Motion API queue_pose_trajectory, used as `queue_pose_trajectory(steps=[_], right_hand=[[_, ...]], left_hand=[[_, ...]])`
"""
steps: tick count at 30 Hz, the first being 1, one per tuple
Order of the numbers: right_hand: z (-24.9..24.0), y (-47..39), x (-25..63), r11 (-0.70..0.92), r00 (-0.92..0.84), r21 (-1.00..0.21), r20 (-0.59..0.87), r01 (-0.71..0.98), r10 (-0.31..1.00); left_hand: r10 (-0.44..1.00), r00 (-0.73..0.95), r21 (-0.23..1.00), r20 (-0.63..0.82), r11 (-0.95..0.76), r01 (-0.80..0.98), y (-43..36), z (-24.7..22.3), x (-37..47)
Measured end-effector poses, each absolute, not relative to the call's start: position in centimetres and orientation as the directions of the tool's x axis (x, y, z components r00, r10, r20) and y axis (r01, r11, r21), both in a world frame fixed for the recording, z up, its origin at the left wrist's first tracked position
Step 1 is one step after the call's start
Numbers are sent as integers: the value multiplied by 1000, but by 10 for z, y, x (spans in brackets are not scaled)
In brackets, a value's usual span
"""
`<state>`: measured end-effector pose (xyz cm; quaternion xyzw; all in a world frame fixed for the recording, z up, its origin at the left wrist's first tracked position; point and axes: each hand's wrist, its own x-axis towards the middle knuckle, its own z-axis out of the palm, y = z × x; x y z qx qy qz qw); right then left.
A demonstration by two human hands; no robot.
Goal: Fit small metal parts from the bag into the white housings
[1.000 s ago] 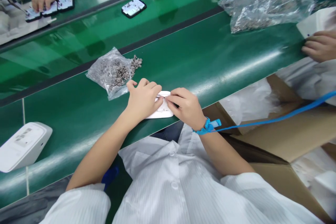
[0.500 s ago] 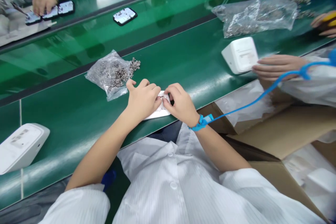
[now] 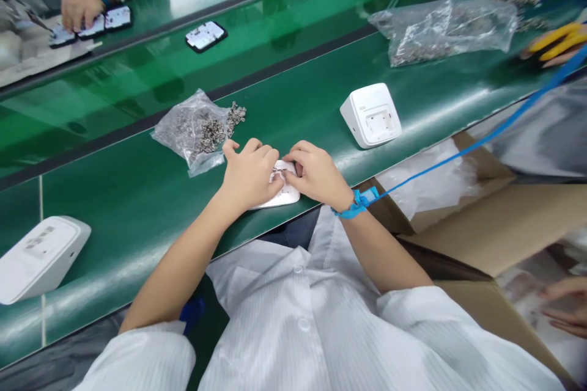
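A white plastic housing (image 3: 288,196) lies at the belt's near edge, largely covered by my hands. My left hand (image 3: 250,174) grips it from the left, the thumb resting on its face. From the other side, my right hand (image 3: 318,176) pinches with thumb and forefinger at the recessed area of the housing. A thin metallic bit shows by those fingertips, too small to name for certain. Beyond my left hand lies a clear plastic bag (image 3: 181,125), with small metal parts (image 3: 236,115) spilling from its mouth. A blue strap (image 3: 358,203) circles my right wrist.
White housings stand on the green belt (image 3: 137,208), one at left (image 3: 43,256), one at right (image 3: 375,116). A second bag of metal parts (image 3: 454,30) lies farther back. Co-workers' hands are at upper left (image 3: 82,10) and far right (image 3: 568,302). A cardboard box (image 3: 518,226) stands at lower right.
The right-hand white housing has slid left along the belt, and the co-worker's hand has left it and now shows near the box. My hands have barely shifted.
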<state>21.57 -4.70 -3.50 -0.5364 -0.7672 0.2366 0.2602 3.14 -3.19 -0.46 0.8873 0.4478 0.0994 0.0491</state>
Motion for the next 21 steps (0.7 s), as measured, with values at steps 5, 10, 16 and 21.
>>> queue_pose_trajectory(steps=[5, 10, 16, 21], right_hand=[[-18, -44, 219, 315, -393, -565, -17, 763, 919], [-2, -40, 214, 334, -421, -430, -121, 839, 899], [11, -25, 205, 455, -503, -243, -199, 857, 841], [12, -9, 205, 568, -624, -271, -216, 777, 751]], left_hand=[[796, 598, 152, 96, -605, 781, -33, -2, 32], [784, 613, 130, 96, -620, 774, -34, -2, 32], [782, 617, 148, 86, -623, 768, -33, -2, 32], [782, 619, 164, 79, -622, 765, -32, -3, 31]])
